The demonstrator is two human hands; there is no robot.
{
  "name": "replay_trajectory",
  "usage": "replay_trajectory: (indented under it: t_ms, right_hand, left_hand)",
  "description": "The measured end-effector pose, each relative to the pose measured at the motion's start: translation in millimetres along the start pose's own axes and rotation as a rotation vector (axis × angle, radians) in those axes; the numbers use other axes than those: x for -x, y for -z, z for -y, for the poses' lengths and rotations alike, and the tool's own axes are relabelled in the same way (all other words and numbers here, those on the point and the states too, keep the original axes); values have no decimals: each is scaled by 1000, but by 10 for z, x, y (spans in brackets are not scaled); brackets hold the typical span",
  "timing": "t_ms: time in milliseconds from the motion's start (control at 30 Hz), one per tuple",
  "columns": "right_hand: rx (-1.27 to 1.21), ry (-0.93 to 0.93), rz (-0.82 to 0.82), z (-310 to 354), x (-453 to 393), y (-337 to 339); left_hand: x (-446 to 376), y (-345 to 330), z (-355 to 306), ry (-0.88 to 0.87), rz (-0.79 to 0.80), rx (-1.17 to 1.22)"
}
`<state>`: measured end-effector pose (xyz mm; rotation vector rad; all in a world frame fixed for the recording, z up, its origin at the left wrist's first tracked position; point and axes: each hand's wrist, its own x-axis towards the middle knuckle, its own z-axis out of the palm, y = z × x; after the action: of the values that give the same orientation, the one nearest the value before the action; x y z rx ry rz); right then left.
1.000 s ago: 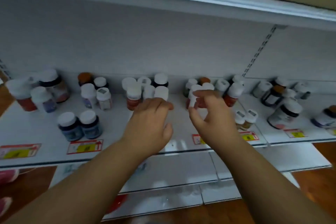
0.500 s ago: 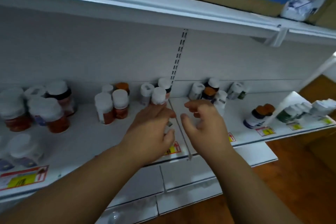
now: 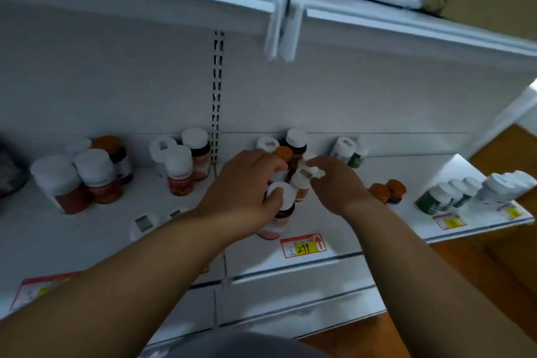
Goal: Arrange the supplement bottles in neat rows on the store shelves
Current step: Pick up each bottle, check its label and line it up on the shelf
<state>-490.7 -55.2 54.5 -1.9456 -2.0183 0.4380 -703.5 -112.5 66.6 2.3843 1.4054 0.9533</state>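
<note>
Step in hand, as judged: regrouping mid-shelf cluster of bottles into row.

Left of centre: left hand (image 3: 241,186) curled round white-capped bottle (image 3: 279,206), thumb against cap edge, fingers wrapped over far side; bottle sits at shelf (image 3: 334,244) front, above price tag (image 3: 303,247).

Just right of centre: right hand (image 3: 337,186) pinches small white-capped bottle (image 3: 303,180) at cap, fingers bent.

Orange-capped bottle (image 3: 284,152) directly behind, between both hands.

Next move likely calls for sliding both held bottles into line without toppling neighbours.
</note>
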Motion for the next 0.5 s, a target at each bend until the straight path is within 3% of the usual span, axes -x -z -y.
replay_trajectory:
  t_ms: [233, 500]
  right_hand:
    - [-19, 344, -142, -369, -232, -400]
    - [-348, 365, -260, -340, -176, 107]
  left_hand:
    - [-93, -491, -257, 217, -79, -35]
    - [-16, -594, -529, 324, -208, -32]
